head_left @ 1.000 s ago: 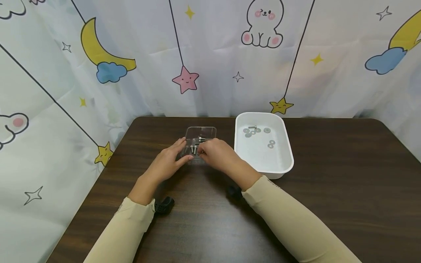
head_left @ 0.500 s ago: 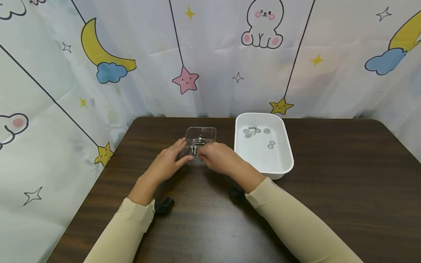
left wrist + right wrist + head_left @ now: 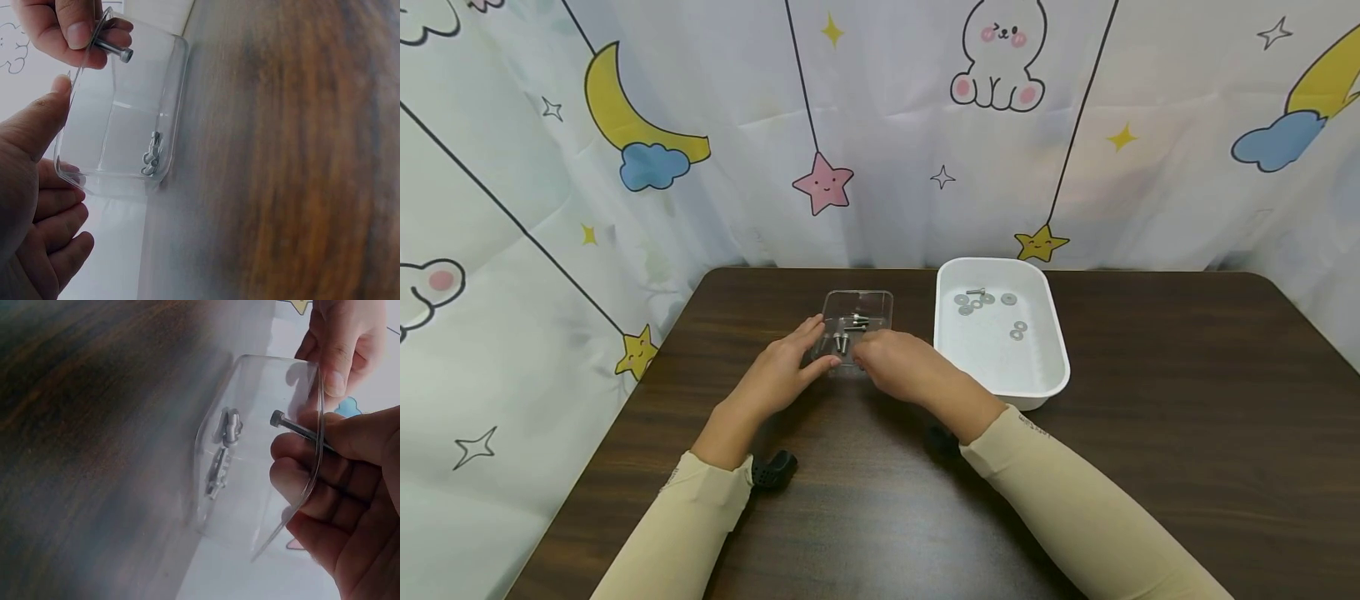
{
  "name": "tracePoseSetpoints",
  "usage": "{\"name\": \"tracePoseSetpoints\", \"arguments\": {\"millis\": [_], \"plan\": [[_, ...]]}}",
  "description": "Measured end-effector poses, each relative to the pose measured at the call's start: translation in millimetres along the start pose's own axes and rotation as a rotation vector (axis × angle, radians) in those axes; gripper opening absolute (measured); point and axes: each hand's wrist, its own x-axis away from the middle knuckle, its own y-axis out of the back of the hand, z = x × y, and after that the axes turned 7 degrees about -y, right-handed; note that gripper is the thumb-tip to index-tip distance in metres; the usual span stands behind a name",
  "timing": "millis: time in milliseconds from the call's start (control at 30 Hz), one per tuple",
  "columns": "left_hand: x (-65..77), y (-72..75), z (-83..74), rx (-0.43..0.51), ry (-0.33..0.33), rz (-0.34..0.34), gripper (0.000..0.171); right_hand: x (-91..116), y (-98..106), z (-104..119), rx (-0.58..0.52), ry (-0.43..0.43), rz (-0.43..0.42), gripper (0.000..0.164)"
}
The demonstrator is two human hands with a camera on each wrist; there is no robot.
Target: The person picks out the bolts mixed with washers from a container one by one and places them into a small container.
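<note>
A small clear plastic box [image 3: 859,295] stands on the dark table. Metal bolts [image 3: 842,342] lie on its floor, showing in the right wrist view as two small groups [image 3: 231,428]. My left hand [image 3: 778,375] rests at the box's left side, fingers fairly straight along the outer wall and thumb [image 3: 39,122] by the near rim. Between thumb and fingers my right hand [image 3: 898,367] pinches a socket-head bolt [image 3: 295,429] at the near rim, its head pointing into the box. In the head view that bolt is hidden by the hand.
To the right of the box is a white tray [image 3: 1000,358]. Several flat washers [image 3: 1009,299] and one small bolt [image 3: 976,292] lie in it. Behind the table [image 3: 1187,375] hangs a printed curtain [image 3: 895,125].
My right hand has shifted slightly toward me, from over the middle of the box to its near right side, uncovering more of the bolts inside. The left hand has stayed still.
</note>
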Motion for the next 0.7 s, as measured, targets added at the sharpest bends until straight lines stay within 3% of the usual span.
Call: {"name": "tracePoseSetpoints", "arguments": {"millis": [700], "plan": [[0.1, 0.3, -1.5, 0.003, 0.002, -0.003, 0.074, 0.8, -1.4, 3.0, 0.068, -0.015, 0.006, 0.016]]}}
